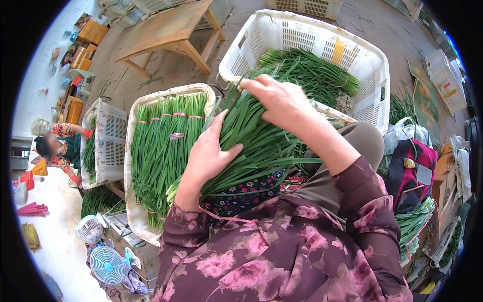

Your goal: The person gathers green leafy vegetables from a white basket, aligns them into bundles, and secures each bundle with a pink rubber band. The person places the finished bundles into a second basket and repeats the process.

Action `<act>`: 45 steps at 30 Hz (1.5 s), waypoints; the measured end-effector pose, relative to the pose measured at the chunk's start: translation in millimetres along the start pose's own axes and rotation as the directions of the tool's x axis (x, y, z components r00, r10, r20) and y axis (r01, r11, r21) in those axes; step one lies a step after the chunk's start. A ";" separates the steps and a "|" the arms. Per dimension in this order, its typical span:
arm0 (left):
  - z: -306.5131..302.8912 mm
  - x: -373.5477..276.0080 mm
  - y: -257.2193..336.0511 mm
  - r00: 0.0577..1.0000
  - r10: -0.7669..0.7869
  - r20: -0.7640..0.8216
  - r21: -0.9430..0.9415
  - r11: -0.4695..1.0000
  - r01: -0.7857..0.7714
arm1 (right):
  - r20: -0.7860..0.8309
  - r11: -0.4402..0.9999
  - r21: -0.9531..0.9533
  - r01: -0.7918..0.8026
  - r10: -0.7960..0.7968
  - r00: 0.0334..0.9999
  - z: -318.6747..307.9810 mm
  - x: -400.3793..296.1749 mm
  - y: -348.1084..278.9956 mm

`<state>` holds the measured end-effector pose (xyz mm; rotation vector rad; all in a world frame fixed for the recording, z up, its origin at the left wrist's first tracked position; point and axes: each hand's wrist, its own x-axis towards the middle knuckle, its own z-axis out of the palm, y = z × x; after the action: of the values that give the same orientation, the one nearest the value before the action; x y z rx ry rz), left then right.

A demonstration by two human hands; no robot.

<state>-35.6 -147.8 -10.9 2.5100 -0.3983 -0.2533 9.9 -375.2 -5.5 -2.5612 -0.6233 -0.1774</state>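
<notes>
A loose heap of long green garlic chives [249, 139] lies across my lap, on a dark flowered cloth [237, 194]. My left hand [211, 151] lies against the near left side of the heap, thumb and fingers spread over the leaves. At the heap's upper end, my right hand [281, 102] has its fingers bent down onto the leaves; whether they grip any is hidden. Banded chive bundles [169, 143] stand packed side by side in a white plastic crate [209, 96] on the left. More chives [313, 75] lie in a larger white crate [383, 75] ahead, some tied with a reddish band.
A wooden table [166, 30] stands at the upper left. At the far left another person [56, 147] sits by a white crate [111, 143] of chives. Two fans [108, 265] are at the lower left. A pink and black bag [413, 173] and more bundles [415, 226] lie on the right.
</notes>
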 end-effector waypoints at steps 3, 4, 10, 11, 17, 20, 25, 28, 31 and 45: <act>-9.5 15.3 -7.5 0.987 -0.108 0.116 -0.177 0.976 0.128 | 0.080 0.989 -0.075 -0.126 0.132 0.988 20.7 -23.8 54.2; -8.0 20.9 -17.6 0.987 -0.094 0.134 -0.233 0.965 0.123 | 0.093 0.977 -0.134 -0.168 0.181 0.979 20.9 -36.4 68.0; -4.8 25.8 -29.3 0.989 -0.093 0.112 -0.297 0.947 0.123 | -0.319 0.856 -0.187 -0.483 0.412 0.854 -17.1 -94.0 111.3; -6.6 24.2 -27.4 0.986 -0.109 0.123 -0.317 0.938 0.143 | -0.423 0.885 -0.114 -0.452 0.369 0.828 -24.7 -92.2 97.8; -0.6 26.7 -28.6 0.993 -0.061 0.102 -0.337 0.937 0.093 | -0.342 0.976 0.100 0.193 -0.148 0.928 9.0 -84.6 -15.9; 3.1 25.9 -35.2 0.994 -0.073 0.081 -0.391 0.915 0.099 | -0.247 0.978 0.013 0.207 -0.198 0.949 37.5 -81.7 -43.1; 0.8 25.0 -29.8 0.993 -0.069 0.094 -0.392 0.914 0.100 | -0.203 0.984 0.008 0.180 -0.175 0.964 64.8 -82.2 -43.3; 1.2 24.1 -28.5 0.994 -0.066 0.091 -0.398 0.912 0.097 | -0.254 0.983 0.158 0.092 -0.050 0.966 64.3 -83.2 -36.2; 5.7 24.2 -39.4 0.995 -0.073 0.064 -0.378 0.921 0.091 | -0.304 0.959 0.277 0.055 0.033 0.952 53.2 -85.1 -32.5; 3.8 22.9 -32.3 0.993 -0.078 0.088 -0.372 0.922 0.106 | -0.239 0.993 0.002 0.116 -0.113 0.965 75.8 -77.3 -47.6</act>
<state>-7.8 -132.0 -34.6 2.1465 -0.2330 -0.4171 -80.0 -331.7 -68.9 -2.4391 -0.6762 -0.5092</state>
